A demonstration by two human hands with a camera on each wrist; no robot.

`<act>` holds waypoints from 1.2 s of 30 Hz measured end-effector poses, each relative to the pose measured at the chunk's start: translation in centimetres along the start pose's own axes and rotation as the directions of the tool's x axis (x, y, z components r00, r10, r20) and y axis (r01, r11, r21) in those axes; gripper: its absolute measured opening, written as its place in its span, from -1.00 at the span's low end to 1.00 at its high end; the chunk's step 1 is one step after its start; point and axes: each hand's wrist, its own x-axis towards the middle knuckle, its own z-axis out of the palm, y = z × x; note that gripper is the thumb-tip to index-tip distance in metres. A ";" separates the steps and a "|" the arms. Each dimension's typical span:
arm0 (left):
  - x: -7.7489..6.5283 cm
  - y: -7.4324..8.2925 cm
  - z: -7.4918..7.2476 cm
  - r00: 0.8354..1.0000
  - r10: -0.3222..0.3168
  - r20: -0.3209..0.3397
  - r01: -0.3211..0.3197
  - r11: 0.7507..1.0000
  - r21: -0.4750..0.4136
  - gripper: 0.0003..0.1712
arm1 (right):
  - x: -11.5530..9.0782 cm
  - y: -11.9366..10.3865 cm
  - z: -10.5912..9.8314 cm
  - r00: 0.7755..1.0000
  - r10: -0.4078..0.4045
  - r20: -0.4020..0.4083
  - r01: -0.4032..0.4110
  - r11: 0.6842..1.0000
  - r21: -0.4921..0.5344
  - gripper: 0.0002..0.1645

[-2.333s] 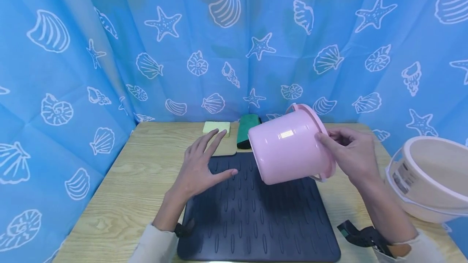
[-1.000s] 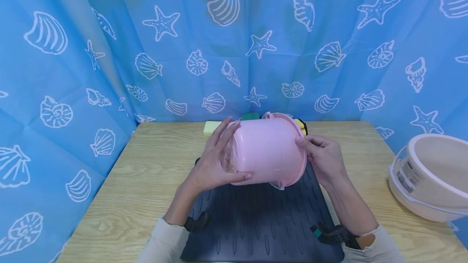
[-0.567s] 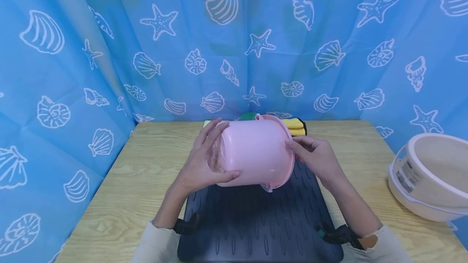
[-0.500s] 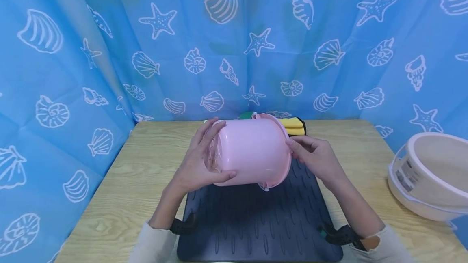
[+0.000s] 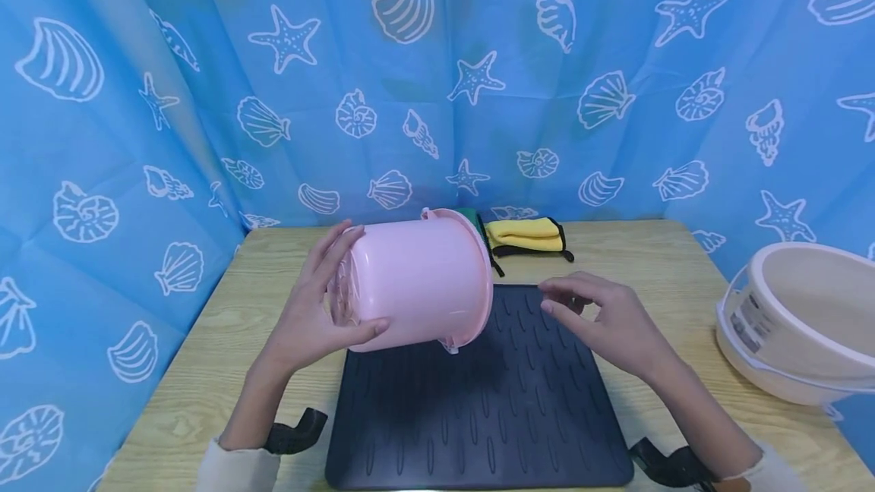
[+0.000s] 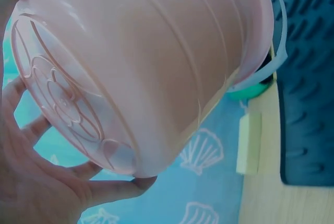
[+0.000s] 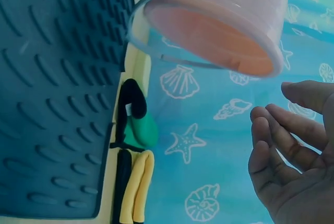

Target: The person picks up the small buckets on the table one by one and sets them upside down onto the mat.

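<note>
A pink plastic bucket (image 5: 424, 275) hangs on its side above the black ribbed mat (image 5: 492, 416), its mouth facing right. My left hand (image 5: 314, 310) grips it around the base, fingers over the top and thumb below. In the left wrist view the bucket's base (image 6: 65, 96) shows a raised flower pattern between the spread fingers. My right hand (image 5: 601, 317) is apart from the bucket, to the right of its rim, fingers loosely curved with nothing in them. From the right wrist view the bucket's open mouth (image 7: 214, 33) looks hollow, its pale handle (image 7: 141, 31) swung out to one side.
Behind the mat lie a folded yellow cloth (image 5: 526, 235) and a green cloth (image 5: 470, 214). A pale yellow sponge (image 6: 249, 143) shows in the left wrist view. Cream buckets (image 5: 786, 325) stand at the right table edge. A blue shell-print curtain (image 5: 424, 82) encloses the table.
The bucket came from the right to the left, and my left hand took hold of its base. My right hand has since let go of the rim and drawn away.
</note>
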 end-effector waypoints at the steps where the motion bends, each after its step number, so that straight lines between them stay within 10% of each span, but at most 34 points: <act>1: -0.2 -0.1 -0.3 1.000 -0.003 -0.002 0.003 1.000 0.007 0.25 | -0.2 0.0 0.0 1.000 -0.026 -0.003 0.026 1.000 -0.017 -0.74; 13: -2.2 -0.6 -2.9 0.998 -0.044 -0.040 0.043 0.999 -0.008 0.31 | -3.3 0.3 0.8 0.983 -0.179 0.029 0.181 0.977 -0.110 -0.66; 36: -5.8 -1.1 -8.3 0.989 -0.107 -0.099 0.116 0.989 0.095 0.36 | -9.2 2.4 2.8 0.967 0.008 0.256 0.046 0.977 -0.207 -0.65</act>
